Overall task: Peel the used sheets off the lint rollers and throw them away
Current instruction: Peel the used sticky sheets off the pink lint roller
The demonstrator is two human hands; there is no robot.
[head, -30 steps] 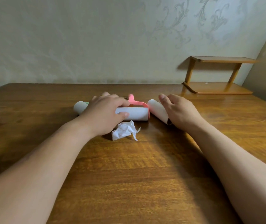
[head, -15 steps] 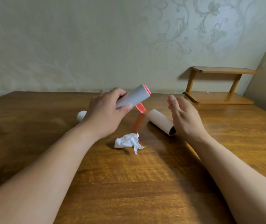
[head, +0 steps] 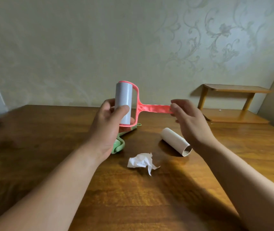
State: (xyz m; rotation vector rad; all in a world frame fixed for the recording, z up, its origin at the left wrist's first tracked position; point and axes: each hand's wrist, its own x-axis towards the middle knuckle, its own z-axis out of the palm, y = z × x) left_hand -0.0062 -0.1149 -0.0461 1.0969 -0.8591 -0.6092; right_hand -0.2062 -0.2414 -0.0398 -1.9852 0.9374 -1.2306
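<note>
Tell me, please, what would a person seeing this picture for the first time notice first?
First, the pink lint roller, held up above the wooden table: the left hand grips its grey roll, and the right hand holds the end of its handle. Below lie a crumpled white sheet in the middle and a bare cardboard tube to its right.

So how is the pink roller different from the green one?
The pink roller is held up in the air by the left hand and right hand; the green roller lies on the table. The pink one shows fully; the green one is mostly hidden. Both have coloured plastic frames.
</note>
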